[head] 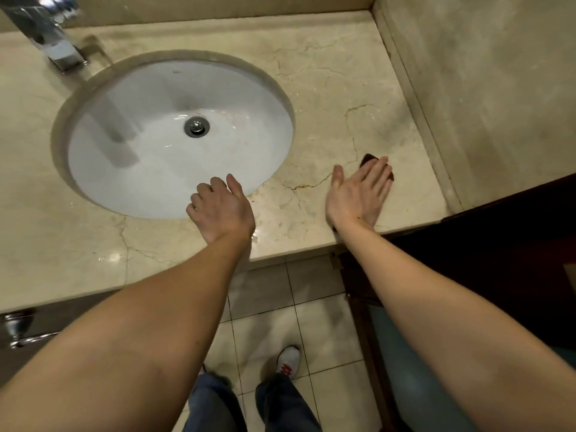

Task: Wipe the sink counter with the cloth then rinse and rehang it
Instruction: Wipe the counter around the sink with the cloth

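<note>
While both bare forearms reach in from the near edge, the right hand lies flat over a dark cloth on the marble sink counter. Fingers of that hand are extended and held close together, thumb set apart to the left; they press down on the cloth rather than pinching it. Only small dark patches of cloth show, past the fingertips and at the hand's right side. Cloth position: right part of the counter, between the basin and the right wall, closer to the near edge than to the back edge. Heel of the right hand sits just inside the near edge.

Left hand rests palm down at the near rim of the white sink basin. Its fingers are curled loosely over the rim, thumb extended toward the right; nothing is held in it.

Basin is oval, set under the counter, with a metal drain near its centre. Chrome faucet stands at the back left corner of the view, blurred. Counter surface shows brown vein lines and a few wet glints near the near edge. Below the counter: tiled floor, jeans and one white shoe.
</note>
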